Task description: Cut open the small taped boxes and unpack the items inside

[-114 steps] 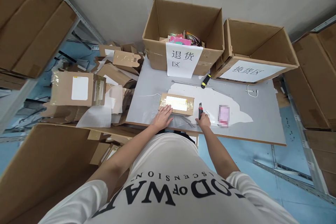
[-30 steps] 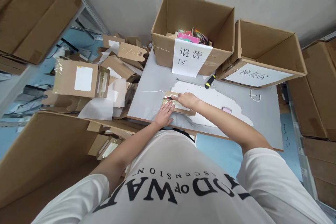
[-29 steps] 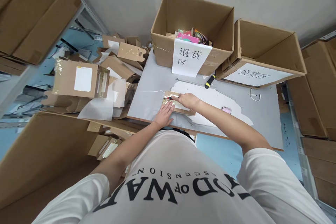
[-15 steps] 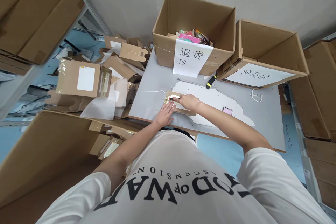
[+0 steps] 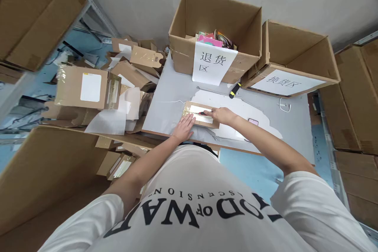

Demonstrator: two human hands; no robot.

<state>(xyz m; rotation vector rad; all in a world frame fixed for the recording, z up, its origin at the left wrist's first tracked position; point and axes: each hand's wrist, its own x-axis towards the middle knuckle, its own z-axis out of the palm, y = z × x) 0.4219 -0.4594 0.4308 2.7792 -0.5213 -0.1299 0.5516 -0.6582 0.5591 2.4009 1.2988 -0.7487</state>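
While the left hand [image 5: 183, 127] lies flat, fingers spread, on the taped parcel [image 5: 201, 113] at the table's [image 5: 174, 94] near edge, the right hand [image 5: 223, 115] pinches a red cutter [image 5: 201, 113] on top. Behind, the labelled carton [image 5: 214, 31] holds colourful packets [image 5: 213, 39]; its neighbour carton [image 5: 291, 59] sits alongside, black-and-yellow tool [image 5: 234, 90] between.

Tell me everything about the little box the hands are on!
The little box is flat brown cardboard with shiny clear tape and a white label on top. It lies shut on the grey table. The left hand presses its near edge; the right hand holds a red-and-black cutter on its top.
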